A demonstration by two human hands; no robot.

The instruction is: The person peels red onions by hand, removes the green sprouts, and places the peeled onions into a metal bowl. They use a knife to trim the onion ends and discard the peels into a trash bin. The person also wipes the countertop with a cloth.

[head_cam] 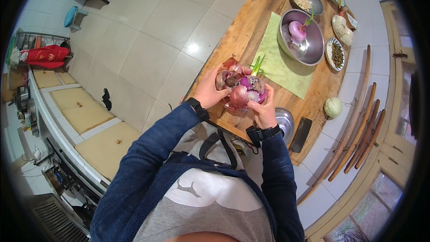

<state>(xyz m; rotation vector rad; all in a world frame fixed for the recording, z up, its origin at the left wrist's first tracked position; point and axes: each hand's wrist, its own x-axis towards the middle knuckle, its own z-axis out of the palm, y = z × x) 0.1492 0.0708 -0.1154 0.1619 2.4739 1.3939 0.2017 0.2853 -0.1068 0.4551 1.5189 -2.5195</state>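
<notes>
A red onion [253,90] with green sprouts and loose, dark-spotted skin is held in my right hand [265,109], near the table's front edge. My left hand [211,89] cups onion skins [230,75] just to the left of it, its thumb close to the onion. More papery peel lies under both hands. Beyond them, a steel bowl [309,55] on a green cloth [268,57] contains a peeled onion [297,31] with green shoots. A cleaver [301,134] rests at the right beside a round metal dish [284,124], partly hidden by my right hand.
The wooden table [248,16] also bears a pan of pale grains [302,2], a plate of dark chopped food [336,53], a plate of pale pieces [342,30] and a pale green cabbage [333,107]. Long wooden poles [357,124] stand along the right wall.
</notes>
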